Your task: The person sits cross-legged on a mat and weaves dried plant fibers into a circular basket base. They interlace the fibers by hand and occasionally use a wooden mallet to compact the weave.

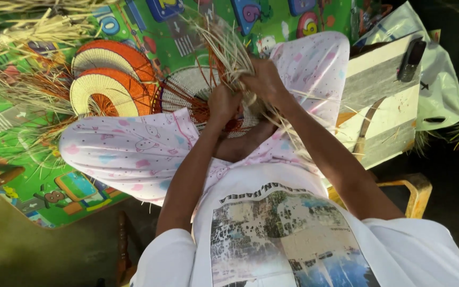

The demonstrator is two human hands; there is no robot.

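Now both hands, left [224, 103] & right [264, 79], grip 1 half-woven fan [192, 95]; 2 finished fans [110, 79] nearby.

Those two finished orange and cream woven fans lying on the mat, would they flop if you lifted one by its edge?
Probably not much: each woven fan shows tight, close rows and holds a clean curved rim, which suggests some stiffness. They look thin and made of dry straw like the loose strands nearby, so likely very light. Lying flat on the play mat, they seem unlikely to roll.

Home weaving spot, play mat [22, 133], woven fans [107, 79]
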